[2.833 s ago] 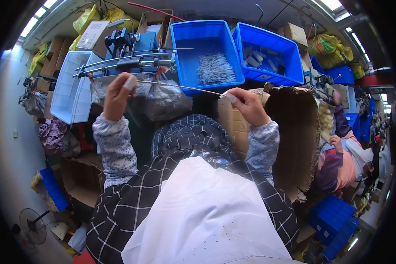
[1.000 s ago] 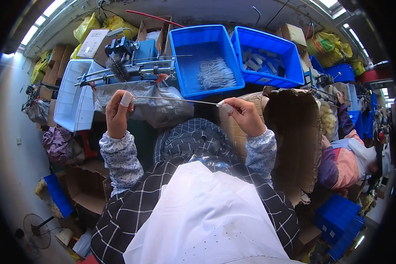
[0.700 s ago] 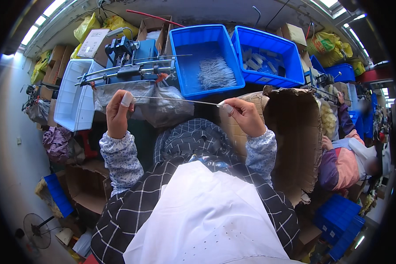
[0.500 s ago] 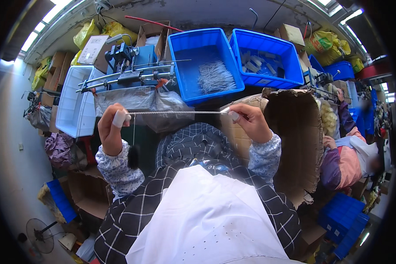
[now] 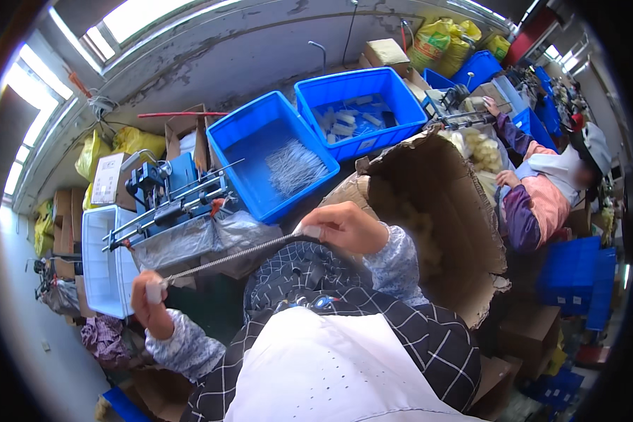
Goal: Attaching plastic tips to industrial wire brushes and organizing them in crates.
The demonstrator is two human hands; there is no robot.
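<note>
A thin, pale, twisted wire rod (image 5: 232, 257) stretches between my two hands, slanting up to the right. The fingers of my left hand (image 5: 150, 299) are closed on its lower end. My right hand (image 5: 346, 226) pinches the upper end, beside a torn cardboard box. White wraps cover fingertips on both hands. Past the rod, a blue machine with metal bars (image 5: 172, 211) has grey plastic sheeting (image 5: 190, 243) hanging from its front. Right of it sits a blue bin (image 5: 243, 162) with a heap of thin white sticks (image 5: 295, 167) in it.
A second blue bin (image 5: 401, 105) holds pale pieces. The large torn cardboard box (image 5: 464, 232) opens close by my right forearm, with blurred yellowish pieces inside. A white crate (image 5: 102, 281) stands at the left. Another person (image 5: 541, 190) works at a bench on the right.
The view has turned, so the surroundings appear tilted. The rod, level before, now slants, its left end lower. Both hands still grip its ends.
</note>
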